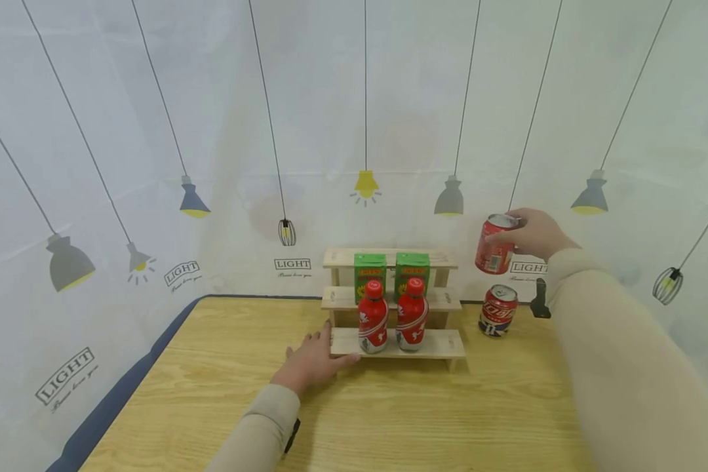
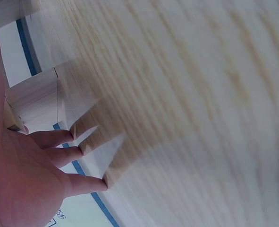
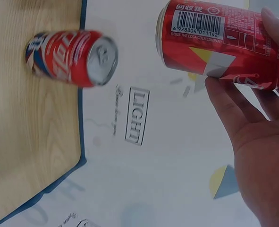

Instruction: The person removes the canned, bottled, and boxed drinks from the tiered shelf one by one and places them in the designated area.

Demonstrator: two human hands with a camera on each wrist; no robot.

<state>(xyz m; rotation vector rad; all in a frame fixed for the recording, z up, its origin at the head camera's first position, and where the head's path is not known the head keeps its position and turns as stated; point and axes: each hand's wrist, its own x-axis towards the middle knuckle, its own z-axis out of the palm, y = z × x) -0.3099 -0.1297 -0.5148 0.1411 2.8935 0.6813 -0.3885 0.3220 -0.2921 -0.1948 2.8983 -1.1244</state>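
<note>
My right hand (image 1: 537, 233) grips a red Coca-Cola can (image 1: 493, 251) near its top, up in the air at the right of the stepped wooden shelf (image 1: 345, 341). In the right wrist view the can's barcode side (image 3: 196, 40) shows, thumb and fingers round it. A second cola can (image 1: 498, 311), red with a dark lower part, stands upright on the table below. At the shelf's left end, my left hand (image 1: 311, 359) has its thumb along the lowest step's front. Its straight, spread fingers (image 2: 66, 157) reach down with their tips at the tabletop.
Two red bottles (image 1: 373, 318) stand on the lowest step, and two green cartons (image 1: 370, 276) on the middle one. The top step (image 1: 389, 257) is behind them. A white cloth (image 1: 224, 131) printed with lamps hangs behind the wooden table (image 1: 436, 419).
</note>
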